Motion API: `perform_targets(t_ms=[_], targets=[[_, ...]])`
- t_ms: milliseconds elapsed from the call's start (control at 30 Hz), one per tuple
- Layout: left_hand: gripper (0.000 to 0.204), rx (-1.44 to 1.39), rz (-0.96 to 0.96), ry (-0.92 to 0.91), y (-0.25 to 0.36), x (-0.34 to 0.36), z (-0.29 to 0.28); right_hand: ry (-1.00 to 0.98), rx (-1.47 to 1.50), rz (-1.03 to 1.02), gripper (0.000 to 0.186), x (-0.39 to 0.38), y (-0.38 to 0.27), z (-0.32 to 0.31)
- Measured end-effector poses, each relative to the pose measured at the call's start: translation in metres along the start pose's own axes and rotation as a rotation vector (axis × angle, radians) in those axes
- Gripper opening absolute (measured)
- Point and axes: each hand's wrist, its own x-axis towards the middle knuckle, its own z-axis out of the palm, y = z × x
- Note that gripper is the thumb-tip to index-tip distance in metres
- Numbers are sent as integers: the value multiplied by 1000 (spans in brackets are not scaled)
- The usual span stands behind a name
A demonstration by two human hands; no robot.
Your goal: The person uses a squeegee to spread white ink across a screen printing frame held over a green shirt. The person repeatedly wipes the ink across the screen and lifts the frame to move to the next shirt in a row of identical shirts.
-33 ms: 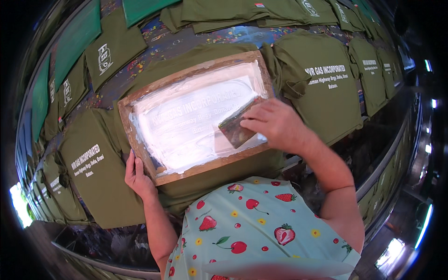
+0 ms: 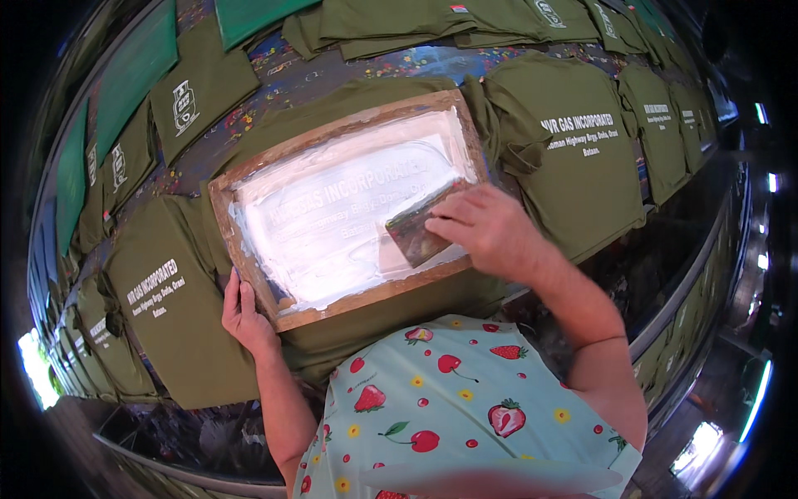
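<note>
A wooden-framed printing screen [image 2: 349, 314] lies tilted over an olive green shirt [image 2: 332, 104], which shows around its edges. White ink [image 2: 291, 270] coats the mesh, and raised-looking lettering shows through it. My right hand [image 2: 490, 229] grips a dark, ink-stained squeegee [image 2: 416, 237] whose blade rests on the mesh, in the right part of the frame. At the screen's lower left corner, my left hand [image 2: 248, 316] holds the wooden edge; some of its fingers are hidden by the frame.
Printed olive shirts [image 2: 573, 158] lie to the right, and another printed shirt [image 2: 179, 291] lies to the left. Folded green pieces [image 2: 137, 75] sit at the far left. The dark table [image 2: 291, 75] is spattered with coloured paint. A rail [image 2: 677, 308] runs along the near right.
My right hand and the squeegee have shifted very slightly left. The left hand and the screen keep their places.
</note>
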Motion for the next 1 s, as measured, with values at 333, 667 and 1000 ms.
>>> perform_targets(t_ms=[333,667,1000], targets=[[35,-65,39,20,-9,4,1,-264,134,-91,31,40,-37,-9],[33,-9,118,-19,-9,3,0,-53,70,-41,38,191,-64,65],[33,31,193,-26,-10,2,1,-38,79,-186,36,109,-117,73]])
